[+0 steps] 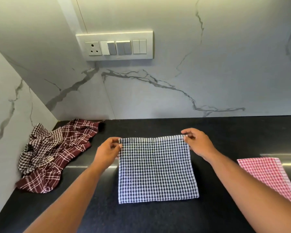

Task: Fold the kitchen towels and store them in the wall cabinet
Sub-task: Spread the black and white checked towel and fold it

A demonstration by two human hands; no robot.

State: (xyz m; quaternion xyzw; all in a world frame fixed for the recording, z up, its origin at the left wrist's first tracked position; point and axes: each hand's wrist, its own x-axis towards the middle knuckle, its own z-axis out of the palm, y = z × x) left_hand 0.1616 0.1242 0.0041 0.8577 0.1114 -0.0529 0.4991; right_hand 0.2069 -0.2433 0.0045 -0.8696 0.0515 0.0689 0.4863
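A black-and-white checked towel lies flat on the black counter in front of me, folded to a near square. My left hand pinches its far left corner. My right hand pinches its far right corner. A pink checked towel lies folded flat at the right edge of the view. In the left corner sits a crumpled heap: a brown-and-white checked towel on top of a maroon towel with white lines. The wall cabinet is out of view.
A marble-patterned wall rises behind the counter, with a side wall closing the left end. A switch panel with a socket is set in the back wall above the counter.
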